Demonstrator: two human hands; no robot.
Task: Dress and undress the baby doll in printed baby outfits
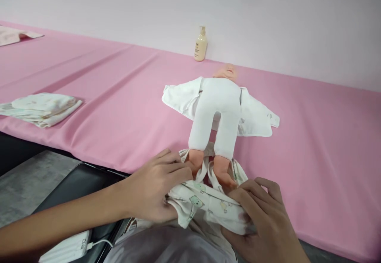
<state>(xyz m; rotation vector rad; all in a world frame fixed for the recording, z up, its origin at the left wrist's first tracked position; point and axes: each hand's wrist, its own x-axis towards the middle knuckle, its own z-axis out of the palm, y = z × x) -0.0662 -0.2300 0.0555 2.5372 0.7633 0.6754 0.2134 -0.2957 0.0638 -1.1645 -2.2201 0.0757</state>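
A baby doll [218, 108] with a white cloth body lies on its back on the pink table cover [312, 144], feet toward me, on an opened white baby top [256, 116]. At its feet lies a bunched pair of white printed baby trousers [205, 203]. My left hand [154, 187] grips the left side of the trousers' waist, fingers curled beside the doll's left foot. My right hand [264, 215] grips the right side, thumb and fingers pinching the cloth just below the doll's right foot.
A cream pump bottle [200, 44] stands at the back by the wall. Folded printed cloths [41, 108] lie at the left. A pale cloth [14, 35] lies at the far left. A white power bank [67, 249] with a cable rests on a dark seat below.
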